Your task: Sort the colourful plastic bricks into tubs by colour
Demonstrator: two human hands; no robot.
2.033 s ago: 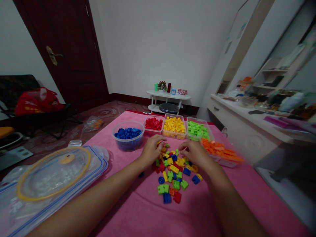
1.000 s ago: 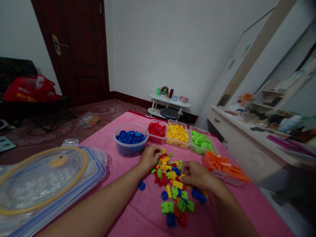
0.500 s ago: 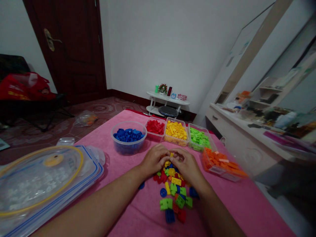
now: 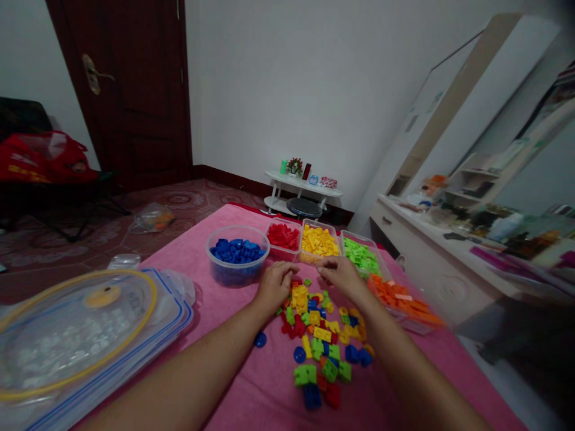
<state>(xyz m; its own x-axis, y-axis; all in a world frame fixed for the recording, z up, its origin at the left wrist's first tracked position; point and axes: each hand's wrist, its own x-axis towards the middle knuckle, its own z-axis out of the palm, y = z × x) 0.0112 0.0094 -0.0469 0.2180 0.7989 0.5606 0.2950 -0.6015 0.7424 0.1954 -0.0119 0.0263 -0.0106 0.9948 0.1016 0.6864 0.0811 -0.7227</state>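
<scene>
A loose pile of mixed toy building blocks (image 4: 322,333) in red, yellow, green and blue lies on the pink cloth. My left hand (image 4: 275,288) is at the pile's far left edge, its fingers curled together beside the yellow blocks (image 4: 299,297); what they hold, if anything, is hidden. Beyond the pile, my right hand (image 4: 342,276) is raised near the front of the box of yellow blocks (image 4: 320,241), thumb and fingers drawn together. Anything between them is too small to make out. A small green block (image 4: 307,282) sits between the hands.
A round tub of blue blocks (image 4: 237,254) stands left of the boxes of red (image 4: 284,237), green (image 4: 360,256) and orange blocks (image 4: 402,298). Clear zip bags (image 4: 168,311) lie at the left. A dresser (image 4: 442,263) stands on the right.
My hands were together over the far end of the pile. They have moved apart, the right one going right toward the boxes, uncovering more blocks. The view has shifted slightly.
</scene>
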